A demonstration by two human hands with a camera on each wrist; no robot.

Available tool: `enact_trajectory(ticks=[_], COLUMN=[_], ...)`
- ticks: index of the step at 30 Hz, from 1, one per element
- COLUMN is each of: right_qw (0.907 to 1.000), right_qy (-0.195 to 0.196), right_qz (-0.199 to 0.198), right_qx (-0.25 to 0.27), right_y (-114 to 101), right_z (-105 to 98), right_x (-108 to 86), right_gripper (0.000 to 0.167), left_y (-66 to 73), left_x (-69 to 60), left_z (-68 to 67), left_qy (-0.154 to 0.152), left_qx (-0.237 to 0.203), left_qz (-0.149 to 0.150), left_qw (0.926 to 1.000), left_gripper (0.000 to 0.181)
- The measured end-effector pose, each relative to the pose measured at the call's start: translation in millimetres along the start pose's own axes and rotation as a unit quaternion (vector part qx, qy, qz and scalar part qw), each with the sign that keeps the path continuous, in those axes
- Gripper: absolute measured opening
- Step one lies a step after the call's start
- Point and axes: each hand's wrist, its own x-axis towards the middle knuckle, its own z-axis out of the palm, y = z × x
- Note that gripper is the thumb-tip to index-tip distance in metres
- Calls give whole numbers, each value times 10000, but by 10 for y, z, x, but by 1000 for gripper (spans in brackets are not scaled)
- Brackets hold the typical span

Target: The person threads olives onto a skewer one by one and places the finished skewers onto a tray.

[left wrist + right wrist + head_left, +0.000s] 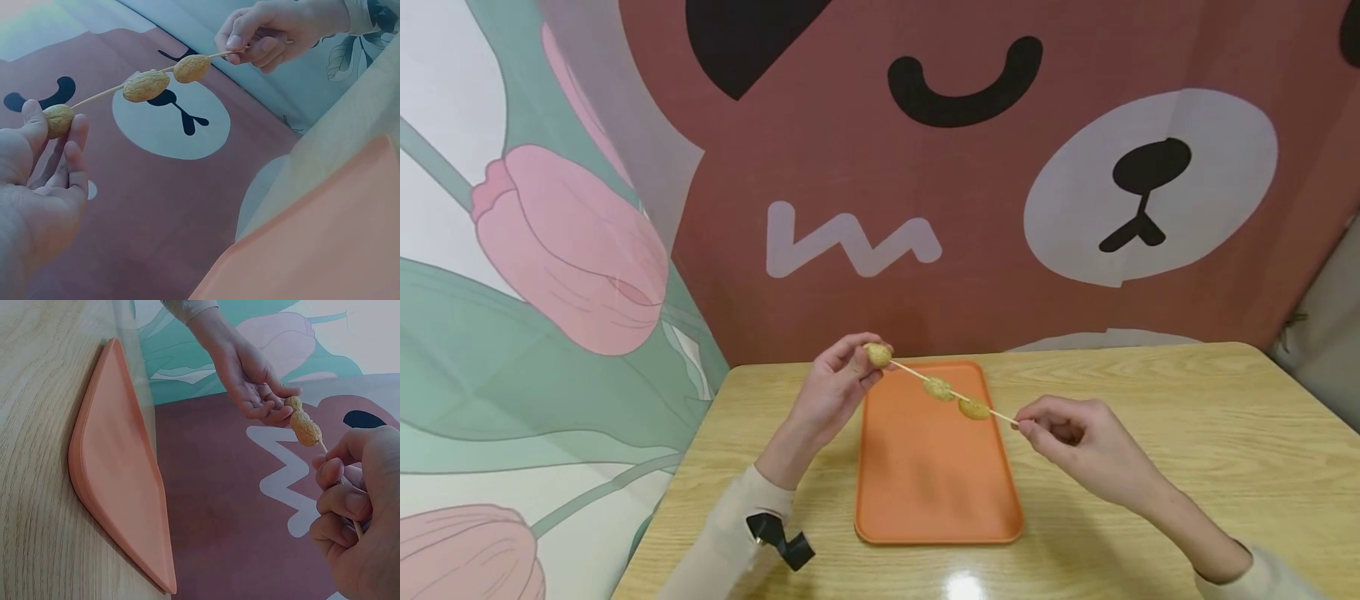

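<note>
My left hand [835, 387] pinches a tan, wrinkled, oval piece [878, 355] between thumb and fingers at the left end of a thin wooden stick [910, 370]. Two similar pieces sit farther along the stick, one near its middle [937, 388] and one nearer my right hand [974, 408]. The right hand [1093, 450] grips the stick's other end with thumb and curled fingers; in the right wrist view the stick's tail [358, 529] shows below the fingers. In the left wrist view bare stick separates the held piece [59, 120] from the other two.
Below the stick an orange tray [936, 483] lies on the light wooden table [1150, 392]. Behind the table hangs a brown backdrop [850, 150] with a bear face, and a floral one [572, 242] is at the left. A black strap [781, 540] is on my left sleeve.
</note>
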Motion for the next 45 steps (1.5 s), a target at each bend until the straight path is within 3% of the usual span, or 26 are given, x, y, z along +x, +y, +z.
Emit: enact_trajectory(ticks=[8, 20, 27, 38, 45], right_qw=[10000, 9999, 9998, 9997, 9995], right_qy=[-39, -152, -178, -88, 192], right_qz=[-41, 58, -79, 127, 240], right_qx=[-12, 13, -3, 177, 70], right_y=[-2, -3, -7, 26, 50], right_z=[12, 32, 56, 120, 141], right_x=[9, 5, 0, -14, -7], right_gripper=[22, 18, 21, 19, 17], left_y=[-19, -72, -63, -107, -64], left_x=[-16, -22, -38, -33, -23], left_z=[-2, -7, 18, 34, 66], left_qy=[101, -93, -232, 63, 165], left_qx=[38, -73, 110, 153, 419], left_qz=[-2, 212, 95, -101, -171], left_qw=[9999, 9997, 9996, 9998, 9988], left_gripper=[35, 36, 33, 26, 40])
